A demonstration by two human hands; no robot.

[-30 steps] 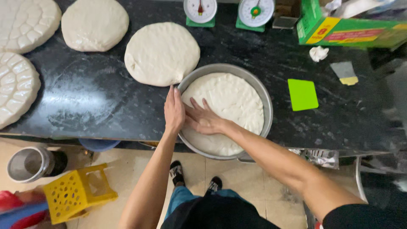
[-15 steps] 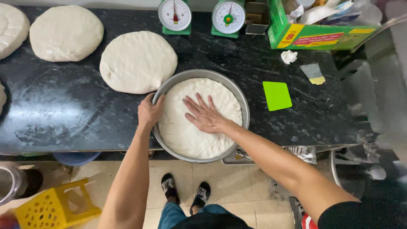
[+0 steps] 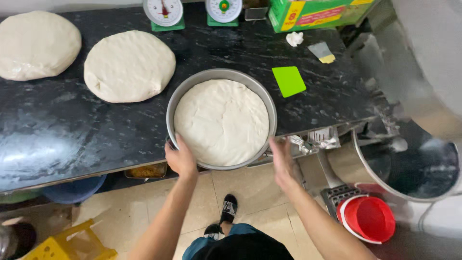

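Two hands at the round metal pan (image 3: 174,107): my left hand (image 3: 181,159) grips its near rim, fingers curled over the edge; my right hand (image 3: 283,161) hangs open just off its near right side, holding nothing. Flattened dough (image 3: 221,121) fills the pan. Beyond the pan lie another dough round (image 3: 129,66), a green scraper (image 3: 288,81) and two scales (image 3: 164,13).

Dough (image 3: 221,120) in pan (image 3: 192,86) on counter (image 3: 62,139), scraper (image 3: 288,81) right.

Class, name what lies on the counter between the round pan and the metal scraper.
A green plastic square lies between the pan and scraper, in the head view.
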